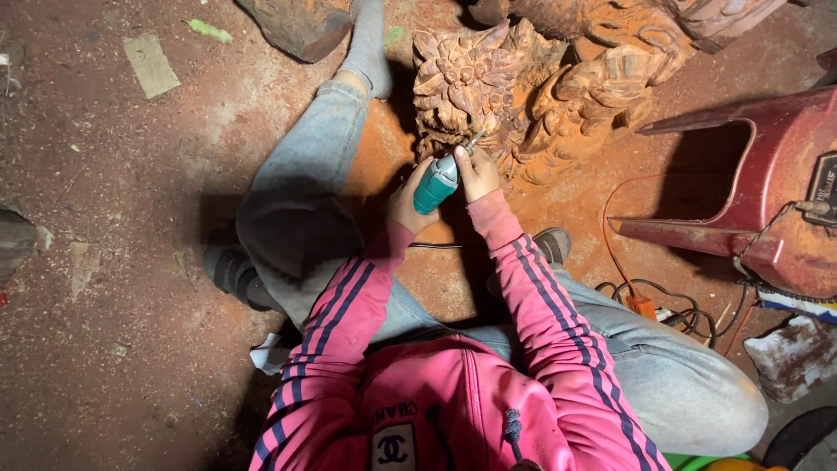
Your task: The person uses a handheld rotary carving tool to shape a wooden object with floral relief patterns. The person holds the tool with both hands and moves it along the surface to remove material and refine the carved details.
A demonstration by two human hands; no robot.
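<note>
I sit on a dusty floor with both hands on a teal hand-held rotary grinder (435,182). My left hand (407,204) grips its rear body. My right hand (477,172) holds it near the front, where a thin bit touches the lower edge of a large reddish-brown wood carving (488,83) with flower and scroll shapes. My arms are in pink sleeves with dark stripes, and my legs in light jeans lie to either side of the carving.
A dark red plastic stool (758,183) lies on its side at the right. Tangled cables and an orange plug (643,305) lie beside my right leg. Wood blocks (296,26) and scraps rest on the sawdust-covered floor at the top left.
</note>
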